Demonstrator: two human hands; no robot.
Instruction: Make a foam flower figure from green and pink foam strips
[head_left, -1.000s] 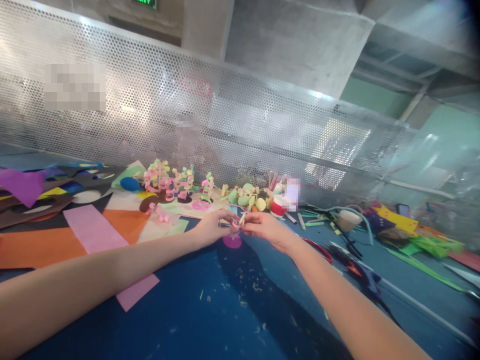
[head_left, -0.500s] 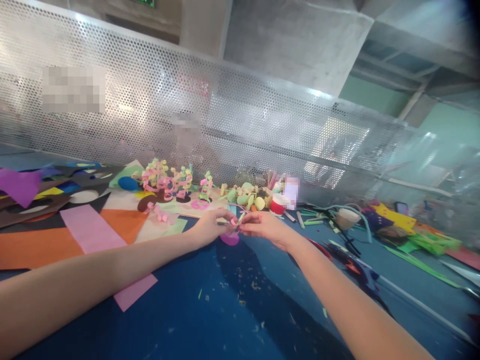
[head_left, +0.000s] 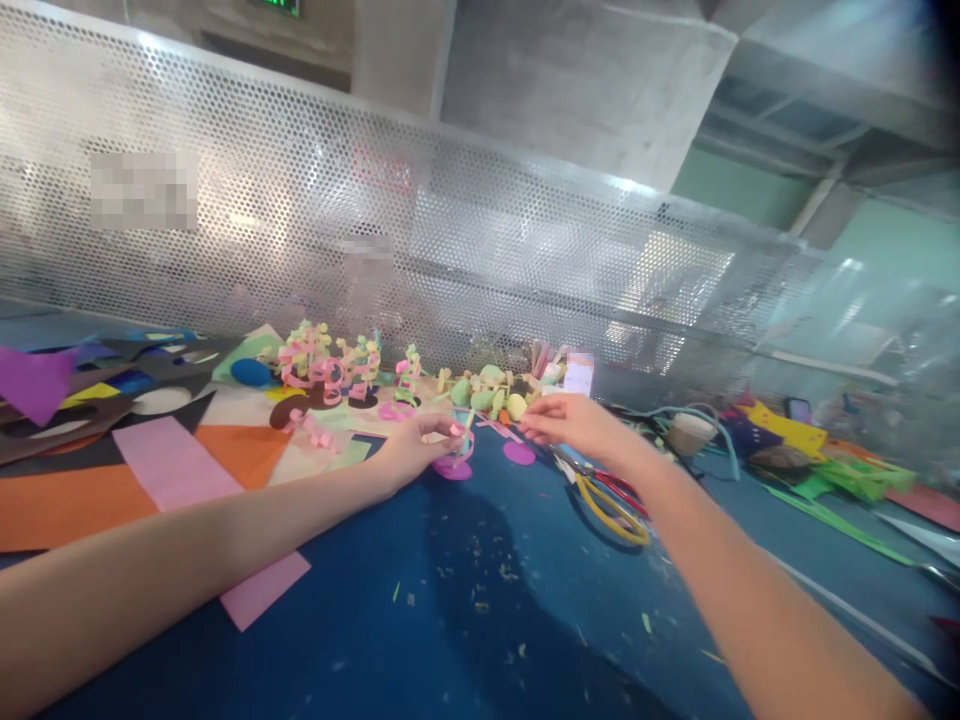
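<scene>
My left hand (head_left: 420,452) is closed, thumb and fingers pinching a small paper model (head_left: 469,440) made of a curled pink strip and a pale upright piece. The model stands on a round purple paper base (head_left: 453,469) on the blue table. Farther right, my right hand (head_left: 577,425) has its fingertips drawn together over some pink paper strips (head_left: 499,430); whether anything is between them is too small to tell. Just below those fingertips lies a purple paper disc (head_left: 519,453). Yellow-handled scissors (head_left: 611,512) and red-handled scissors (head_left: 624,492) lie beneath my right wrist.
Several finished curly paper models (head_left: 364,370) stand at the back left. Pink paper (head_left: 176,465) and orange paper (head_left: 71,505) cover the left side. Green and yellow round paper pieces (head_left: 491,390) sit behind my hands. A perforated metal screen (head_left: 487,240) borders the table.
My right hand has left the paper model and moved right, over the pink strips, uncovering the purple disc and scissors. My left hand still holds the model.
</scene>
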